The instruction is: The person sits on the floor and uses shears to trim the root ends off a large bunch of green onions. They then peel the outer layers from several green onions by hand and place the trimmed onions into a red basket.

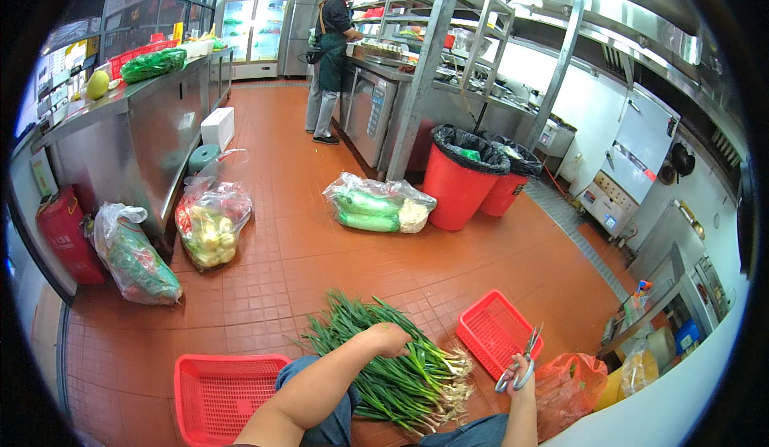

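A large pile of green garlic or scallions [396, 363] lies on the tiled floor between my knees, its roots to the right. My left hand [390, 339] rests over the upper part of the pile, fingers bent down at the leaves; whether it grips any is hidden. In my right hand [516, 375] is a pair of scissors [531, 351], fingers through the grey-blue handles, blades pointing up and slightly parted. The scissors are over the near right edge of a small red plastic basket [465, 327]. A larger red plastic basket [231, 358] stands at my left.
Bagged green vegetables [366, 206] lie ahead, beside red bins [459, 188] with black liners. Two more filled bags [210, 237] [135, 261] sit by the left steel counter [156, 128]. A red plastic bag [565, 393] is at my right. A person [333, 56] stands at the far counter.
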A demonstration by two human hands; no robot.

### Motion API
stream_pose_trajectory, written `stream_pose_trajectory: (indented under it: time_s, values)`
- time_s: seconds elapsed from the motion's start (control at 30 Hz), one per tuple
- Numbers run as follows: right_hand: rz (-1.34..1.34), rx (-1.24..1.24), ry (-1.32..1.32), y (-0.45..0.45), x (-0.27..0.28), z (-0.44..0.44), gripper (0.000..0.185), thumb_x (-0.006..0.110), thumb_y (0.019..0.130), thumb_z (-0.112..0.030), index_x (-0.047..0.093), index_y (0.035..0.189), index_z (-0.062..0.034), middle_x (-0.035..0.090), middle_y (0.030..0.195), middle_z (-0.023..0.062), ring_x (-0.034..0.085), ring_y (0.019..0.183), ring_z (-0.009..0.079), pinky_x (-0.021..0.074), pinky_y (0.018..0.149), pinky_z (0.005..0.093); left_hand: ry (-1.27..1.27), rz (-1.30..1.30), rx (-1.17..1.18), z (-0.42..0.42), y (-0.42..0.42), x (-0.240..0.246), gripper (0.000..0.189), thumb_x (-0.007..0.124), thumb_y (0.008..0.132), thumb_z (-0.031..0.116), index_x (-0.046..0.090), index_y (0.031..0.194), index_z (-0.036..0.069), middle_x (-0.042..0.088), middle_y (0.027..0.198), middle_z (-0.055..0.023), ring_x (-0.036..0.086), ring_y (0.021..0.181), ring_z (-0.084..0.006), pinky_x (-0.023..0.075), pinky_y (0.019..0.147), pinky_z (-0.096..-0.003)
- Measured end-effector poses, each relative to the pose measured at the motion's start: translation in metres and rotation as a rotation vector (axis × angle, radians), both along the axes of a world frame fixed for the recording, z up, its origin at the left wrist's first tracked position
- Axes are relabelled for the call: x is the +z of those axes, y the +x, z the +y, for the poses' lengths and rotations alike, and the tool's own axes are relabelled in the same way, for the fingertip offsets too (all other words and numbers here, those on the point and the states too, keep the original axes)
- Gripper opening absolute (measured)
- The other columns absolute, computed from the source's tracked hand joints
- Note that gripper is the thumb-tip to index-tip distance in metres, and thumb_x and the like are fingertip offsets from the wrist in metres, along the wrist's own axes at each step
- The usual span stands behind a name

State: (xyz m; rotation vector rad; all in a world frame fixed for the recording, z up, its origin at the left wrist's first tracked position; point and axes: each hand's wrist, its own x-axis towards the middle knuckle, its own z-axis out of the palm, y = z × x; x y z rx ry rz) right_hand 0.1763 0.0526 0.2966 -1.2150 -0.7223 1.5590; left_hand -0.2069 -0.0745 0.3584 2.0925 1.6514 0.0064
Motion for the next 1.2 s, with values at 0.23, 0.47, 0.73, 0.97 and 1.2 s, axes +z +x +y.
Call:
stream_pose_trajectory:
  time_s: [0.23, 0.47, 0.73, 0.97, 1.2]
  values:
    - [0.033, 0.019, 0.021, 0.000, 0.006, -0.004, 0.022, 0.065, 0.086, -0.026, 0.054, 0.092, -0.0081, 0.044, 0.059, 0.0005, 0.041, 0.046, 0.0120, 0.0364, 0.042, 0.0266, -0.019, 0.025, -0.007, 0.000, 0.000, -0.008, 0.047, 0.058, 0.092, 0.041, 0.057, 0.125, 0.008, 0.065, 0.114, -0.0180, 0.059, 0.109, -0.0375, 0.0476, 0.091, -0.0469]
    - [0.071, 0.011, -0.007, 0.001, 0.011, -0.007, 0.019, 0.065, 0.088, -0.022, 0.051, 0.093, -0.0099, 0.042, 0.058, 0.0003, 0.041, 0.047, 0.0123, 0.0374, 0.043, 0.0277, -0.050, 0.047, -0.024, 0.002, 0.000, -0.008, 0.048, 0.057, 0.093, 0.041, 0.056, 0.129, 0.010, 0.063, 0.118, -0.0176, 0.058, 0.112, -0.0366, 0.0463, 0.094, -0.0460]
    - [0.067, 0.030, -0.002, 0.003, 0.010, -0.004, 0.022, 0.066, 0.085, -0.019, 0.045, 0.092, -0.0139, 0.041, 0.057, -0.0011, 0.040, 0.045, 0.0119, 0.0367, 0.042, 0.0278, 0.001, 0.060, -0.054, 0.002, -0.001, -0.014, 0.051, 0.054, 0.094, 0.043, 0.053, 0.131, 0.009, 0.065, 0.113, -0.0179, 0.059, 0.108, -0.0371, 0.0477, 0.090, -0.0458]
    - [0.078, 0.003, -0.020, 0.004, 0.013, -0.006, 0.019, 0.067, 0.085, -0.020, 0.051, 0.093, -0.0115, 0.043, 0.057, -0.0013, 0.041, 0.046, 0.0112, 0.0362, 0.042, 0.0272, -0.045, 0.079, -0.055, 0.002, 0.002, -0.008, 0.051, 0.054, 0.094, 0.042, 0.053, 0.133, 0.009, 0.064, 0.115, -0.0174, 0.059, 0.109, -0.0368, 0.0472, 0.092, -0.0459]
    - [0.040, 0.022, 0.001, 0.002, 0.015, -0.009, 0.020, 0.067, 0.086, -0.022, 0.052, 0.093, -0.0102, 0.043, 0.058, -0.0011, 0.041, 0.047, 0.0111, 0.0368, 0.043, 0.0270, -0.039, 0.086, -0.062, 0.003, 0.000, -0.014, 0.050, 0.055, 0.094, 0.041, 0.053, 0.132, 0.009, 0.064, 0.115, -0.0175, 0.059, 0.109, -0.0373, 0.0473, 0.092, -0.0460]
